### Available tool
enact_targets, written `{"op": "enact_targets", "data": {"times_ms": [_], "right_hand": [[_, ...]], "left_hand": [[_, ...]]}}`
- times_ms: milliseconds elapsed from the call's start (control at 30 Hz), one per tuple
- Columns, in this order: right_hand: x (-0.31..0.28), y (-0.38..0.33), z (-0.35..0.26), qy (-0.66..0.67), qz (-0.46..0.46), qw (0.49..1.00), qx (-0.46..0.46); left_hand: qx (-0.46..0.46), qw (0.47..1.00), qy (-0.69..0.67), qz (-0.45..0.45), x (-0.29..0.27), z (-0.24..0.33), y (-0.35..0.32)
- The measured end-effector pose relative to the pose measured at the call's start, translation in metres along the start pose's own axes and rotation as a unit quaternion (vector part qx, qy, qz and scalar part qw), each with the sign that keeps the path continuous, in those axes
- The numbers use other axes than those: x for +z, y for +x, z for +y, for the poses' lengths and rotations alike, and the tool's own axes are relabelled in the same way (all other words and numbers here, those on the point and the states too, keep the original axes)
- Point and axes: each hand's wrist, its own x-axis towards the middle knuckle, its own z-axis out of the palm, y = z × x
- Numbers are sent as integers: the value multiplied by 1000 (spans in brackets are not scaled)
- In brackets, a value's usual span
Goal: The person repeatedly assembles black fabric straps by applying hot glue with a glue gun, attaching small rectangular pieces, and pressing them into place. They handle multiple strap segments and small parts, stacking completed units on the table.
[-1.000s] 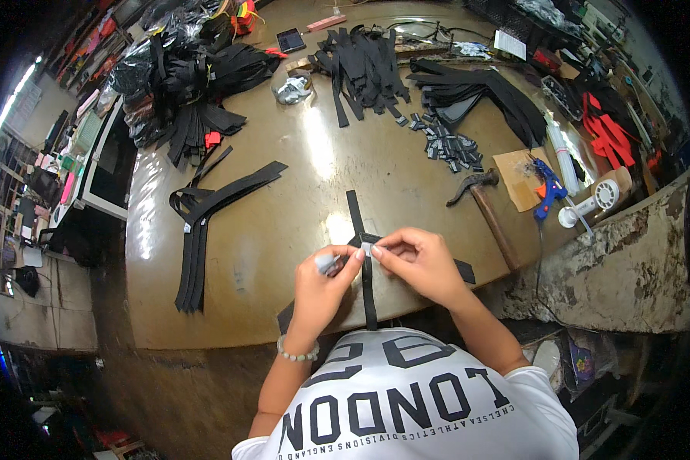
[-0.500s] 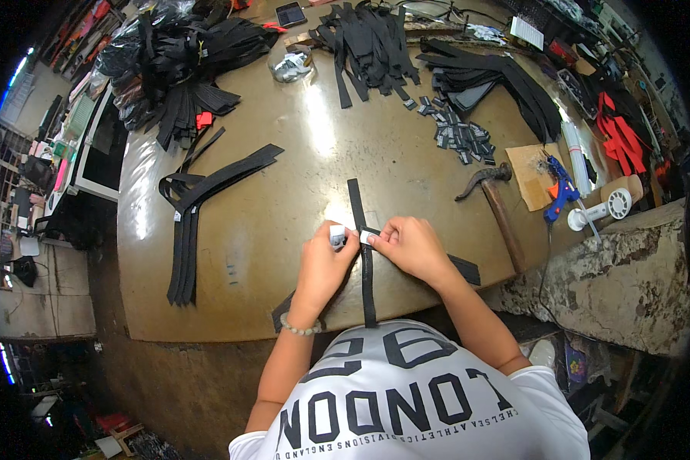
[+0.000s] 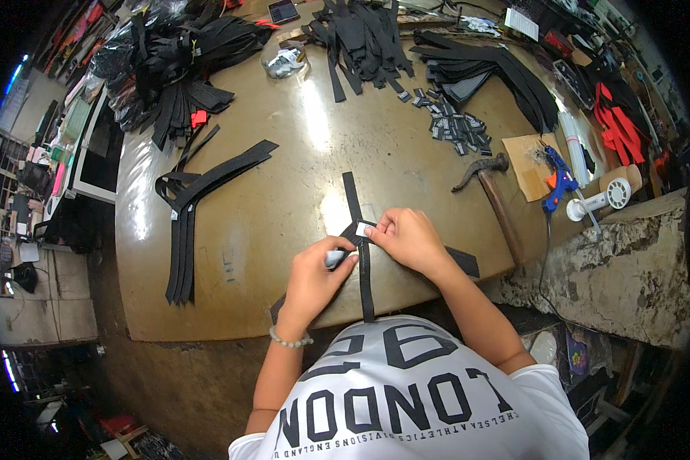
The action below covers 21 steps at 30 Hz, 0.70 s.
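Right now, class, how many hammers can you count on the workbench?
1. The hammer lies on the bench's right side, head away from the person, handle running toward the near edge, beside the blue glue gun. Others may be hidden under the black strap piles.

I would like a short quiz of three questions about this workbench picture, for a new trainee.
1. True or false: the hammer lies to the right of both hands.
2. Which hand presses the small white label on the black strap?
3. What does the left hand hold: A) a blue glue gun, B) a small pale object, C) scissors?

Key: 1 true. 2 the right hand. 3 B; the glue gun lies on the table.
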Motion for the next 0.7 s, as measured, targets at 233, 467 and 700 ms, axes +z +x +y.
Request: {"op": "enact_targets", "data": {"times_ms": [233,467,700], "right_hand": [[0,-1,1,0,-3,1000,-2],[-1,2,2,-2,-24,1000,4],[-12,-8,-8,19,20,982,-189]], "left_hand": [[64,995,73,19,10,-1,5],[-51,997,53,40,16,0,17],[-61,993,80,64,19,1,17]]}}
